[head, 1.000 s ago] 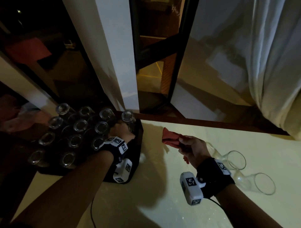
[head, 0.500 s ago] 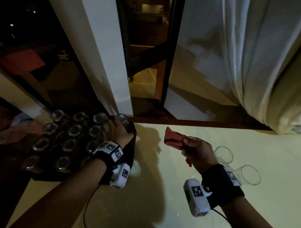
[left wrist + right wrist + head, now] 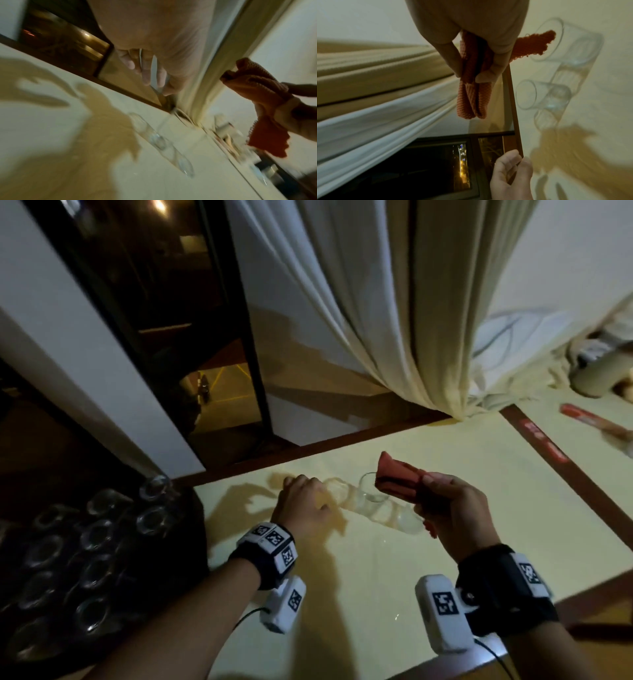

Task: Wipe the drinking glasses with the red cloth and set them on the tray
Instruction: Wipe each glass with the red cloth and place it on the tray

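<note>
Pale yellow table [image 3: 428, 559] with a dark wood border, glasses down on it.

Two clear glasses lie on their sides mid-table: one [image 3: 371, 496] toward 12 o'clock, one [image 3: 407, 520] just beside it at 4 o'clock. Over at 9 o'clock sits the dark tray [image 3: 191, 542], packed with upturned glasses [image 3: 92, 546]. A red strip [image 3: 543, 445] lies along the border at 2 o'clock.

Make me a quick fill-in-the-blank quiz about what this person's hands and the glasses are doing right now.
1. The right hand grips a red ____.
2. The two glasses on the table lie on their ____.
3. The left hand holds ____.
4. The dark tray holds many ____.

Missing words: cloth; sides; nothing; glasses
</note>
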The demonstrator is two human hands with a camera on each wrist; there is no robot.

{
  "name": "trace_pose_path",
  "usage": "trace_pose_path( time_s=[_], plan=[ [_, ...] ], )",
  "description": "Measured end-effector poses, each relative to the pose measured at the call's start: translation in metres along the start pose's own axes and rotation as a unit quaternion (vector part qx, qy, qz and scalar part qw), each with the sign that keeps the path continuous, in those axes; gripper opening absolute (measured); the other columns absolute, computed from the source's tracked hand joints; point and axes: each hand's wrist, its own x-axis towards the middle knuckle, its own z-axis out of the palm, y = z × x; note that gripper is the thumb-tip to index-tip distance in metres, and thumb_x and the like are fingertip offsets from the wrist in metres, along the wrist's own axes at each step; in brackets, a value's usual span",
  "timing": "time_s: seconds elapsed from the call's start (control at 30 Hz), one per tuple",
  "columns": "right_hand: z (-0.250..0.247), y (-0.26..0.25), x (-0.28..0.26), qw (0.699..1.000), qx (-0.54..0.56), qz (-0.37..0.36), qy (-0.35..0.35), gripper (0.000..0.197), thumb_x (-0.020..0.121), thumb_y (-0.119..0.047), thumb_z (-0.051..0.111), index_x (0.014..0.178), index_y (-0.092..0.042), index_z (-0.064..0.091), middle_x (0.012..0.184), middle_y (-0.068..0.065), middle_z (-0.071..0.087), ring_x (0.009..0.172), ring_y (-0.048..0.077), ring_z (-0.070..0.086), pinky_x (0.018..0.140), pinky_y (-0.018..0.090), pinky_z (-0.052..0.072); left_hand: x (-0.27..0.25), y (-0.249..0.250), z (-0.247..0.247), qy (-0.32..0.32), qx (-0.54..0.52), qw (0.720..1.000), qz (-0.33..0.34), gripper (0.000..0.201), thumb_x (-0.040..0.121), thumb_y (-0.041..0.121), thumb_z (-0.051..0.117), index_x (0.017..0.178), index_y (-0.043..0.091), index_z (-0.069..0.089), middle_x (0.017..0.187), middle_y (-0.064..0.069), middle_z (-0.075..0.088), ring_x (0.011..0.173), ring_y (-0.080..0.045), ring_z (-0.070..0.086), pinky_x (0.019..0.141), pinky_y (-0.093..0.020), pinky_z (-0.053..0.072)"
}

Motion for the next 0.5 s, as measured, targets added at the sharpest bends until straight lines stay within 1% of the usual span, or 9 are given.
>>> trace_pose_path(
  time_s=[0.07,0.1,0.17,0.23,0.3,0.4,0.5],
  plan=[
    [-0.02,-0.002,0.006,1.0,0.013,-0.002,0.02,0.013,0.092,0.0,0.054,0.101,0.001,0.063,0.074,0.016,0.059,0.052,0.023,0.051,0.039,0.018,0.037,0.01,0.024,0.011,-0.032,0.009,0.999,0.016,0.039,0.091,0.027,0.063,0.128,0.022,0.053,0.134,-0.003,0.047,0.131,-0.026,0.034,0.107,-0.035,0.034],
    [-0.029,-0.002,0.009,1.0,0.016,-0.002,0.027,0.013,0.092,0.0,0.054,0.1,0.001,0.063,0.073,0.016,0.059,0.051,0.023,0.05,0.039,0.019,0.036,0.014,0.035,0.016,-0.045,0.013,0.999,0.023,0.046,0.091,0.027,0.064,0.134,0.023,0.048,0.139,-0.002,0.042,0.133,-0.025,0.031,0.108,-0.035,0.034],
    [-0.044,-0.002,0.016,0.999,0.023,-0.002,0.042,0.013,0.093,-0.002,0.054,0.1,0.001,0.063,0.069,0.015,0.06,0.05,0.023,0.051,0.039,0.019,0.036,0.025,0.053,0.026,-0.062,0.023,0.997,0.032,0.066,0.088,0.028,0.068,0.146,0.023,0.036,0.151,-0.002,0.029,0.138,-0.027,0.027,0.111,-0.038,0.035],
    [-0.056,-0.002,0.023,0.998,0.025,-0.001,0.057,0.012,0.093,-0.001,0.053,0.099,0.0,0.063,0.07,0.015,0.061,0.048,0.021,0.054,0.039,0.017,0.037,0.037,0.064,0.034,-0.066,0.02,0.997,0.021,0.084,0.086,0.031,0.073,0.153,0.025,0.024,0.16,-0.004,0.015,0.143,-0.031,0.023,0.113,-0.042,0.034],
    [-0.064,0.0,0.03,0.997,0.029,0.001,0.065,0.011,0.093,-0.001,0.053,0.098,-0.001,0.063,0.072,0.015,0.061,0.047,0.018,0.055,0.039,0.016,0.037,0.049,0.07,0.042,-0.085,0.01,0.996,-0.007,0.093,0.085,0.033,0.075,0.156,0.028,0.016,0.164,-0.004,0.005,0.147,-0.034,0.018,0.115,-0.045,0.032],
    [-0.07,0.006,0.04,0.997,0.037,0.006,0.075,0.014,0.093,-0.002,0.054,0.103,0.001,0.063,0.072,0.015,0.06,0.051,0.021,0.054,0.039,0.016,0.037,0.06,0.07,0.056,-0.132,0.028,0.991,-0.011,0.097,0.086,0.028,0.073,0.158,0.034,0.009,0.167,-0.004,-0.001,0.15,-0.033,0.016,0.118,-0.045,0.03],
    [-0.072,0.014,0.048,0.995,0.054,0.012,0.079,0.013,0.093,-0.002,0.056,0.103,0.002,0.063,0.071,0.015,0.059,0.048,0.019,0.054,0.038,0.018,0.038,0.066,0.066,0.066,-0.149,0.04,0.988,0.008,0.097,0.086,0.027,0.071,0.159,0.034,0.008,0.167,0.0,0.002,0.15,-0.029,0.019,0.116,-0.042,0.031]
  ],
)
